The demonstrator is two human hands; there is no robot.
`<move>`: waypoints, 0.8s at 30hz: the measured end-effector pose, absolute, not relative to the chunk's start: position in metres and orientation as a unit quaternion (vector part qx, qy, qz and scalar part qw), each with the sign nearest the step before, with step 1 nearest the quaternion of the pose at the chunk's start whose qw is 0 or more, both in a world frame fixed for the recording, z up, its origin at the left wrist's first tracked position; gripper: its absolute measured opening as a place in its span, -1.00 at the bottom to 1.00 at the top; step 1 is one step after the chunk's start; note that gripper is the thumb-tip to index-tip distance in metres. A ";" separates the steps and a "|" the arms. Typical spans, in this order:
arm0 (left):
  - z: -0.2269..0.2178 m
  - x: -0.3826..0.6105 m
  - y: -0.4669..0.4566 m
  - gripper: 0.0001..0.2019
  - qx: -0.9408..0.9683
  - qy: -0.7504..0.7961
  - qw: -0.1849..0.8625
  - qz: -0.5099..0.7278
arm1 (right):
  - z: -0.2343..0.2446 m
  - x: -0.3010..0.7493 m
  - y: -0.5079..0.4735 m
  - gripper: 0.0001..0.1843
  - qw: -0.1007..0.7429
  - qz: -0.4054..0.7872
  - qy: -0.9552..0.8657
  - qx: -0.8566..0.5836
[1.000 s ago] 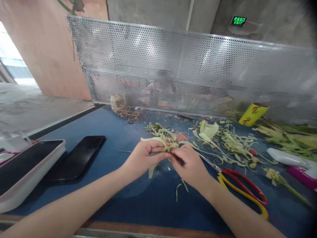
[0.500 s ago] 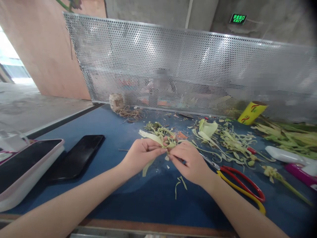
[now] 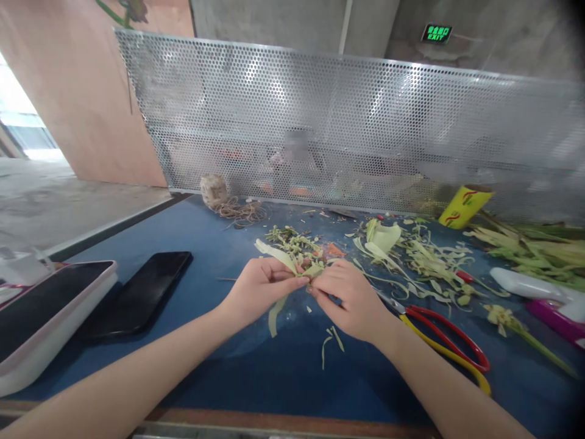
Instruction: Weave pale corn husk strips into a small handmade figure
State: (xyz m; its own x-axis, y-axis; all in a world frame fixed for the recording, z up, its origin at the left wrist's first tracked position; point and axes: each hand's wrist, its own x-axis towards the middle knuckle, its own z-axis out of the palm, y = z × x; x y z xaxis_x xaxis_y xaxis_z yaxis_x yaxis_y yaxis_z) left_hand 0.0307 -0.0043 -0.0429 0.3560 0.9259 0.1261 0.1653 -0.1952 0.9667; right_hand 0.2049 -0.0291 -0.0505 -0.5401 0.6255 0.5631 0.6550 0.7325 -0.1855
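A pale green leaf piece (image 3: 276, 249) was between the person's hands, above the near middle of the blue tabletop (image 3: 219, 366). The left hand (image 3: 256, 286) pinched it between thumb and fingers, one broad flap jutting out past the knuckles and a narrower strip (image 3: 275, 317) hanging below. The right hand (image 3: 350, 296) met it fingertip to fingertip, thumb and forefinger pressed together on the same piece; the exact contact was hidden. Both wrists angled inward, probably so that one hand could steady the piece while the other worked it finely.

Just behind the hands lay a cluster of small green sprigs (image 3: 297, 241). Scissors (image 3: 418, 312) rested beside the right wrist, red and yellow handles turned toward the person, seemingly for easy reach. Beyond them shredded leaf strips (image 3: 434, 265) spread rightward.

A black smartphone (image 3: 141, 292) lay well left of the left hand, and a twine ball (image 3: 214, 189) sat near the perforated metal screen (image 3: 320, 103), which bounded the far side. Toward the brown front edge (image 3: 256, 421), blue surface stretched between the forearms, giving the hands room to draw back; rightward, scissors and scraps crowded sideways movement.
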 end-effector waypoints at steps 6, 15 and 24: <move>-0.041 0.032 -0.003 -0.86 0.619 0.418 0.536 0.393 | -0.048 0.207 -0.027 -0.77 0.286 -0.033 -0.878 -0.384; -0.038 0.033 -0.001 -0.80 0.395 0.302 0.777 0.386 | -0.049 0.209 -0.031 -0.78 0.359 -0.248 -0.820 -0.372; -0.039 0.034 -0.004 -0.88 0.439 0.310 0.740 0.403 | -0.057 0.195 -0.032 -0.83 0.370 -0.206 -0.837 -0.346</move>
State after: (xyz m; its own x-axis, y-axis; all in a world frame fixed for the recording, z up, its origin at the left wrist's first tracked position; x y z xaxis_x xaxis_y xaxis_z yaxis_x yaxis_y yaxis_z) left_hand 0.0339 -0.0039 -0.0390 0.4823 0.8697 -0.1047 -0.3251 0.2887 0.9006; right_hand 0.1953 -0.0319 -0.0575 -0.4856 0.4271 0.7628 0.7326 0.6748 0.0886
